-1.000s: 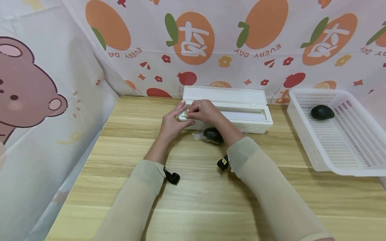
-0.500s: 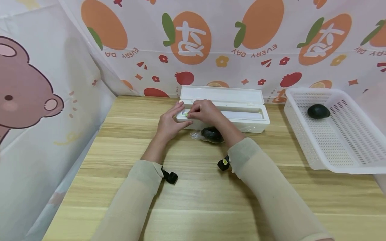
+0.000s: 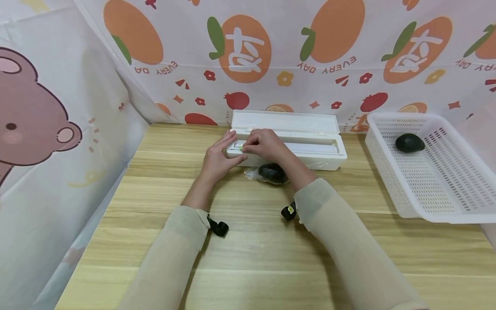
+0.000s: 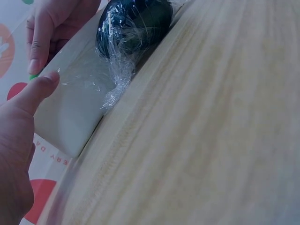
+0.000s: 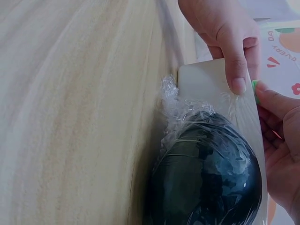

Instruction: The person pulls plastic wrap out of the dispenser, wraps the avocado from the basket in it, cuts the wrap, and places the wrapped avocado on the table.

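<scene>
A white cling-film dispenser box [image 3: 306, 146] lies open at the back of the wooden table [image 3: 252, 249]. My left hand [image 3: 226, 150] holds the box's left end, its thumb [image 5: 234, 61] pressed on the front wall and its fingers over the top. Beside it my right hand [image 3: 248, 147] pinches a small green tab [image 3: 241, 147] at the left end of the roll. In front of the box, under my right wrist, lies a dark avocado wrapped in clear film [image 3: 272, 173], which also shows as the wrapped avocado [image 5: 211, 178] and wrapped avocado [image 4: 133, 23] in the wrist views.
A white slotted basket [image 3: 438, 189] stands at the right with a bare dark avocado [image 3: 409, 142] in it. Printed curtains close off the back and the left side. The table's left edge runs along the left curtain.
Both hands stay at the left end of the box with hardly any motion; only the head view has shifted slightly.
</scene>
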### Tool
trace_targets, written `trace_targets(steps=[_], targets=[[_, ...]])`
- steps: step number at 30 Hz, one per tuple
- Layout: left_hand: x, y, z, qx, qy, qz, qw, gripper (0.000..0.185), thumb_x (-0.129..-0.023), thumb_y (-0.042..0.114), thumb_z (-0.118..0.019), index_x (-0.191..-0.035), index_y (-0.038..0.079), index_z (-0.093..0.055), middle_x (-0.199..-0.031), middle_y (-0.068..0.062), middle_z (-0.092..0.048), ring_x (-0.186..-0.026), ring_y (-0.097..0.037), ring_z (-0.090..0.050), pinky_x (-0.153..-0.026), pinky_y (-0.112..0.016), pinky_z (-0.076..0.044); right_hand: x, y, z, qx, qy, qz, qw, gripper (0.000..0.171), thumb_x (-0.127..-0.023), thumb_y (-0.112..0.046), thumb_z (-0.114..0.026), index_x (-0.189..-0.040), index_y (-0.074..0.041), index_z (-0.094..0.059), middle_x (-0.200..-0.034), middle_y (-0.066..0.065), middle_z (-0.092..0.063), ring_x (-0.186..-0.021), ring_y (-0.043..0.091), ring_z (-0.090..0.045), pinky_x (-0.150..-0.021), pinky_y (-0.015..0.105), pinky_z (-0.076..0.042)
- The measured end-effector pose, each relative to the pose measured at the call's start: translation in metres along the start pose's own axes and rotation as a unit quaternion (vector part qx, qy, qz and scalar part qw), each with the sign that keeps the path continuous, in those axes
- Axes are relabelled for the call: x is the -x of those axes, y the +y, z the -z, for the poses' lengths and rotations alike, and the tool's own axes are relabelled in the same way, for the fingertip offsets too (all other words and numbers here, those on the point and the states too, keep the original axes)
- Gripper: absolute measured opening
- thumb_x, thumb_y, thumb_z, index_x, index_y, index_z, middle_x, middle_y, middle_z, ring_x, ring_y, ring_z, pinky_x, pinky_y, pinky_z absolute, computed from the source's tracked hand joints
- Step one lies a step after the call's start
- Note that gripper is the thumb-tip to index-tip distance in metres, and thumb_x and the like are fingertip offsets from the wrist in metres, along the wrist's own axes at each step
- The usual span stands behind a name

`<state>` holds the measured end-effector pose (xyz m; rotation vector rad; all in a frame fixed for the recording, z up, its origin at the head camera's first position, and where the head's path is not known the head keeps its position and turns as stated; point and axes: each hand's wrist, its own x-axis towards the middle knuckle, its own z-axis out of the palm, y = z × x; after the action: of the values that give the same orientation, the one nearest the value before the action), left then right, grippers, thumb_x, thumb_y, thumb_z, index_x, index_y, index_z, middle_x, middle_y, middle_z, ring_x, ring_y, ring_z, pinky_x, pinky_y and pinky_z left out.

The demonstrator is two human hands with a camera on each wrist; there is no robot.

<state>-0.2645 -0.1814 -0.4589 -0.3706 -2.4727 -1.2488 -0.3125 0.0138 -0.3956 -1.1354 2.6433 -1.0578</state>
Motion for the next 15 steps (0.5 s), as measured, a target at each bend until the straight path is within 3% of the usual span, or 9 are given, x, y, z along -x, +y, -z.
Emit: trace_targets(steps=[15], targets=[[0.0002,0.0011,0.0006,0.015,0.001,0.010,0.9998,0.073,-0.075,0.032,-0.086,-0.138,0.011,-0.056,-0.149,0.007,-0.047,-0.142,-0.006,-0.037,-0.114,-0.031,-0.035,0.0089,0.0032,0.0038,0.004,0.002,-0.009,1.000,0.015,-0.090,-0.023,-0.073,-0.093,-0.009,-0.080,-0.090,0.003,-0.070,-0.078,0.015,-0.057,-0.068,0.025,-0.045]])
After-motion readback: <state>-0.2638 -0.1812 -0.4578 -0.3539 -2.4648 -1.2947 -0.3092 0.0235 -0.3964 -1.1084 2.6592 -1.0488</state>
